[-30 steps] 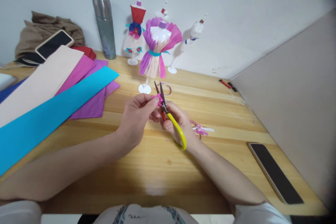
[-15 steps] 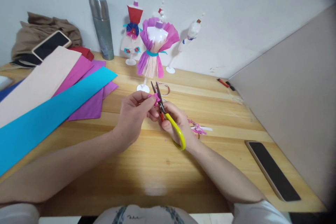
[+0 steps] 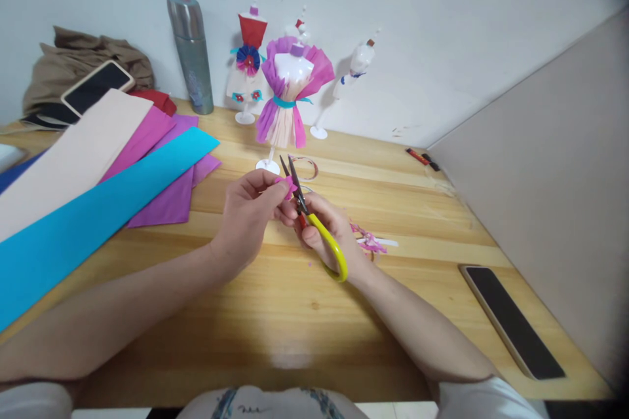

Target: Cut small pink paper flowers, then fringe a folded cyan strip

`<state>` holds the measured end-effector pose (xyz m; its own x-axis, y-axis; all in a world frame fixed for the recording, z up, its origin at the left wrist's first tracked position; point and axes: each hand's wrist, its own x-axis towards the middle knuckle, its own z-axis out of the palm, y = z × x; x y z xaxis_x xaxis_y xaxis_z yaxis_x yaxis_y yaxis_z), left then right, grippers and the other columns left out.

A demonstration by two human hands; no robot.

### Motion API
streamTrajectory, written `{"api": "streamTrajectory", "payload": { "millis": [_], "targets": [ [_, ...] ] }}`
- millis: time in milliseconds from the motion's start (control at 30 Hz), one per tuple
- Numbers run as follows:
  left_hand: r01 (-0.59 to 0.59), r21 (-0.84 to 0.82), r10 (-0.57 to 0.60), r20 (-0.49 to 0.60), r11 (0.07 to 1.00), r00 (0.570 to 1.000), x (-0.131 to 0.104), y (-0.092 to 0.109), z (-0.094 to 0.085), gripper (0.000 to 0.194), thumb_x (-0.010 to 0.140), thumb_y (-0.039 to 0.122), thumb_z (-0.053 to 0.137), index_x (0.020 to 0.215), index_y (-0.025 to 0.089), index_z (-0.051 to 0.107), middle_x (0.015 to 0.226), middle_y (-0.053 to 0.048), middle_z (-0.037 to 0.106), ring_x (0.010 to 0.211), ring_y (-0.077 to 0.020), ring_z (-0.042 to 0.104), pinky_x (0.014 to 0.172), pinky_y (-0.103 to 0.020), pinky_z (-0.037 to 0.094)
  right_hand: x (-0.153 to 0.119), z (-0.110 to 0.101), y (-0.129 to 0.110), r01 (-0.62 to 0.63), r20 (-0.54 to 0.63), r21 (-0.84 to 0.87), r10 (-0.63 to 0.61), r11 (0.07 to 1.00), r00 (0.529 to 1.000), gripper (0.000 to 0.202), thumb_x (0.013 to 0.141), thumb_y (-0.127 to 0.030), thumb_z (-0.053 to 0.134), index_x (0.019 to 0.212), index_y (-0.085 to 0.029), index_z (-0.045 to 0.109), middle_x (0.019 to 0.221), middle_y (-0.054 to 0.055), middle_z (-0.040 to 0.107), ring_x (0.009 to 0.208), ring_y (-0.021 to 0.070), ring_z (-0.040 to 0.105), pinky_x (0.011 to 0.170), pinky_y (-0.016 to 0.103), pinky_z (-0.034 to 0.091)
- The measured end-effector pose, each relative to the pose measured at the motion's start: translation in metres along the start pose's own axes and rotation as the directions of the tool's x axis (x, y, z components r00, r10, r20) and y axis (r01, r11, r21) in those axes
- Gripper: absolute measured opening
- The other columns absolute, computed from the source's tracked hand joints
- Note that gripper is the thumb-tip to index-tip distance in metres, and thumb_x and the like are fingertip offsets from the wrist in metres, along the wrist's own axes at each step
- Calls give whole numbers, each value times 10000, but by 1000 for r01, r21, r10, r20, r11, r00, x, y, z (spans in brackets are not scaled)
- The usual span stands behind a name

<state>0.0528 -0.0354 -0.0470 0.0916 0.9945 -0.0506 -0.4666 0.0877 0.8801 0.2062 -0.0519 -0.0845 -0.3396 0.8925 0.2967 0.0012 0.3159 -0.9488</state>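
Between its thumb and fingers, my left hand [image 3: 250,216] pinches a small piece of pink crepe paper [image 3: 285,186]. My right hand [image 3: 329,222] is closed around yellow-handled scissors [image 3: 327,245], whose dark blades point up and slightly left, parted a little, at the right edge of the pink piece. Both hands are close together above the wooden table [image 3: 246,334]. Just beyond them stands a mini mannequin [image 3: 289,72] dressed in purple, pink and cream paper with a blue waistband. Pink scraps [image 3: 368,239] lie partly behind my right wrist.
Sheets of blue crepe paper [image 3: 108,206], cream paper [image 3: 83,150] and purple paper [image 3: 167,203] overlap at left. Along the wall stand a flask [image 3: 191,59] and more mannequins [image 3: 248,59]. A phone [image 3: 511,321] lies at right; a red-and-black marker [image 3: 420,157] is farther back.
The scissor blades and the pink piece have shifted very slightly left. Both hands keep their grips; the view has tilted a little.
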Motion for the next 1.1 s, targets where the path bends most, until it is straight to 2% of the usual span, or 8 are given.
{"api": "streamTrajectory", "payload": {
  "millis": [133, 367, 667, 900, 1100],
  "targets": [
    [-24, -5, 24, 21, 1000, 999, 3, -2, -3, 169, 719, 221, 759, 632, 178, 620, 536, 17, 641, 469, -106, 595, 456, -220, 491, 0, -2, -2, -8, 29, 26, 7, 1000, 1000, 497, 874, -690, 695, 958, -209, 607, 772, -5, 494, 618, 125, 414, 528, 269, 349],
    [-42, -21, 43, 56, 999, 998, 6, -2, -5, 163, 742, 195, 739, 633, 180, 618, 548, 30, 638, 478, -108, 605, 464, -226, 501, -1, -2, -6, -64, 32, 14, 63, 998, 997, 565, 842, -744, 688, 977, -202, 611, 799, 14, 527, 628, 128, 431, 512, 267, 344],
    [-47, -16, 48, 63, 999, 997, 5, 0, -5, 172, 750, 197, 739, 630, 183, 616, 548, 28, 639, 477, -106, 604, 473, -225, 507, -2, -1, -3, -61, 16, 43, 60, 997, 998, 516, 854, -709, 703, 975, -214, 622, 694, -13, 459, 642, 159, 477, 525, 280, 378],
    [-36, 52, 31, 96, 998, 995, 8, 5, -7, 191, 720, 227, 764, 621, 188, 606, 512, 7, 647, 455, -118, 602, 463, -227, 497, 0, -5, -9, -78, 47, -22, 79, 997, 996, 560, 846, -759, 671, 988, -220, 617, 664, -27, 481, 517, 119, 370, 501, 293, 353],
    [-48, 83, 38, 122, 995, 992, 9, 7, -9, 157, 748, 191, 729, 639, 191, 615, 525, 2, 670, 443, -114, 598, 462, -221, 489, 0, -6, -8, -63, 55, -22, 64, 998, 996, 547, 867, -753, 651, 1007, -225, 623, 637, -32, 476, 484, 120, 363, 508, 311, 362]
  ]
}}
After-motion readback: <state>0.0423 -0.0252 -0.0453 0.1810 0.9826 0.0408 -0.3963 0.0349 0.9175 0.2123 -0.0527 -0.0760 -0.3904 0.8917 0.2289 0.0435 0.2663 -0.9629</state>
